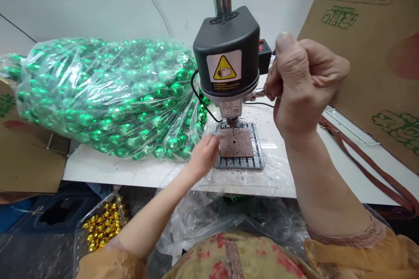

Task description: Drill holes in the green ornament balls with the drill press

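Note:
A black drill press [227,59] with a yellow warning label stands over a slotted metal base [258,152]. On the base lies a flat brownish board [240,148] with a small dark hole, and dark shavings are scattered around. My left hand [206,152] is closed at the board's left edge, just beside the drill tip; what its fingers hold is too small and blurred to name. My right hand [303,78] is raised at the drill's right side, its fingers curled round the end of the feed lever [259,93].
A large clear bag of shiny green beads [111,100] fills the table's left side. Cardboard boxes [366,52] flank the table. A brown strap [369,165] lies at right. Below the front edge are clear plastic sheeting [186,218] and a bin of gold beads [103,226].

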A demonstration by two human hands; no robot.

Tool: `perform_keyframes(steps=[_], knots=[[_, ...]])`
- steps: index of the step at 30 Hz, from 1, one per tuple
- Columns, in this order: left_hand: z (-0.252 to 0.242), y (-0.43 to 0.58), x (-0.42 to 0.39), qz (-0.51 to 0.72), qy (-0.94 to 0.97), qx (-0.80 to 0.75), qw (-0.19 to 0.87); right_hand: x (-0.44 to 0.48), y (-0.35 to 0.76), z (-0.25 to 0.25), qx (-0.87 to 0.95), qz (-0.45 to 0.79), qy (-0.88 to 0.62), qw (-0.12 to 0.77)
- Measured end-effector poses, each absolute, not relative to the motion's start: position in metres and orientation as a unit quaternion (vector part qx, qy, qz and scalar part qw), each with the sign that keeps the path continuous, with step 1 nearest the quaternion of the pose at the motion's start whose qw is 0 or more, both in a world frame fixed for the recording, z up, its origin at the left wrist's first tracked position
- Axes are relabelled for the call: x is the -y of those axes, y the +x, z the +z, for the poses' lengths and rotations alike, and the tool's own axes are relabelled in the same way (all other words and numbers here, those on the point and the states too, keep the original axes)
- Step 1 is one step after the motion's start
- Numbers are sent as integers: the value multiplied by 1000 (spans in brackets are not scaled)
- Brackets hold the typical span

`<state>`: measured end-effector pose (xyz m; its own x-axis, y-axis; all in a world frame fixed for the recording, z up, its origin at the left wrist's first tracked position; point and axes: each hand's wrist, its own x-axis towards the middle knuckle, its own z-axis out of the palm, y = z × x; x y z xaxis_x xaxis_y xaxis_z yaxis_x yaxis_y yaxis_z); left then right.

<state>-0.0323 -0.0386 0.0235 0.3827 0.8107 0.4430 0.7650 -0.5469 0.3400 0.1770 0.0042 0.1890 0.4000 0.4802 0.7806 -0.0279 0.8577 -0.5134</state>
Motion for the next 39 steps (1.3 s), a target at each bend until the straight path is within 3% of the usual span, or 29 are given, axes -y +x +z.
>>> perform_keyframes(steps=[5, 11, 14, 16, 19, 21, 23, 39], knots=[[34, -60, -50, 198, 744, -637, 33, -2, 177, 189, 533, 142, -248, 796], [35, -70, -55, 188, 748, -635, 34, -1, 176, 188, 534, 145, -249, 795], [43, -70, -39, 274, 763, -583, 51, 0, 176, 188, 535, 155, -251, 792], [48, -67, -24, 381, 738, -545, 114, 0, 176, 189, 538, 159, -239, 793], [52, -55, -4, 512, 614, -497, 338, 2, 176, 189, 536, 157, -220, 800], [52, -44, 8, 532, 517, -459, 489, 2, 176, 189, 535, 155, -216, 802], [52, -33, 15, 516, 461, -438, 573, 2, 176, 189, 538, 153, -214, 801], [42, -12, 7, 485, 310, -392, 718, 12, 178, 192, 544, 165, -267, 778]])
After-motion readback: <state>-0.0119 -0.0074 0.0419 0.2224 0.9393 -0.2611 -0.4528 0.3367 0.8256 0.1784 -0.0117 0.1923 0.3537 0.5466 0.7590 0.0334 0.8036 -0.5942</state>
